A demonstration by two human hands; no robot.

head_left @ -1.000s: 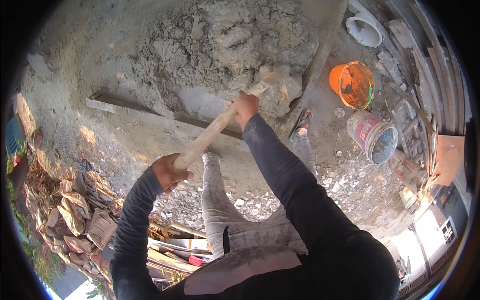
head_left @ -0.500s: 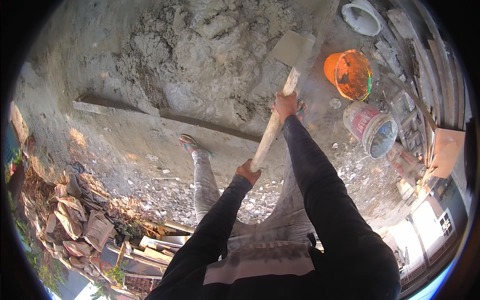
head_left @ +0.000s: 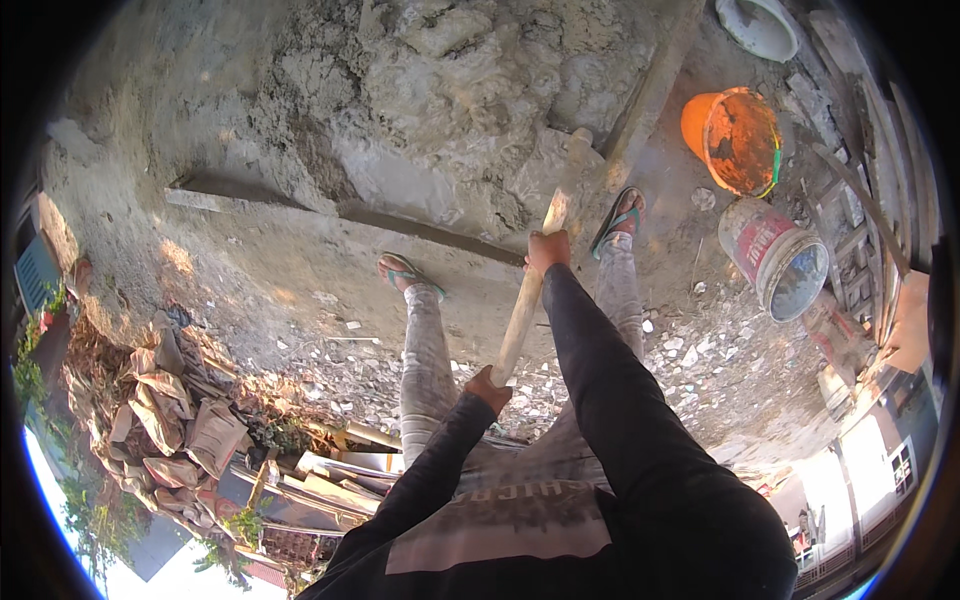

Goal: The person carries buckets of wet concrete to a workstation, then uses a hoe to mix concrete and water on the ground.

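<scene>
I have the long-handled tool (head_left: 523, 318) in the centre of my head view, its pale wooden shaft slanting up and to the right, away from the body. Its far end meets the wet grey mortar (head_left: 440, 110); the head is so close in colour to the mix that I cannot make out its outline. My left hand (head_left: 489, 388) is wrapped round the near end of the shaft, and my right hand (head_left: 547, 250) is closed round it farther up, with bare shaft between the two. Both sleeves are dark.

The mortar lies in a rough heap on the ground, a low board (head_left: 205, 198) along its near side and another board (head_left: 655, 95) slanting along its right. My left foot (head_left: 408, 272) and right foot (head_left: 622, 215), both in sandals, stand apart on the near side.

Off to my right I see an orange bucket (head_left: 697, 125), a stained white bucket (head_left: 757, 240) tipped toward me and, farther up, a pale basin (head_left: 783, 48). Timber (head_left: 910, 180) is stacked beyond them. Pale rubble (head_left: 680, 365) is strewn behind the feet, and crumpled brown sacks (head_left: 215, 440) are piled at lower left.
</scene>
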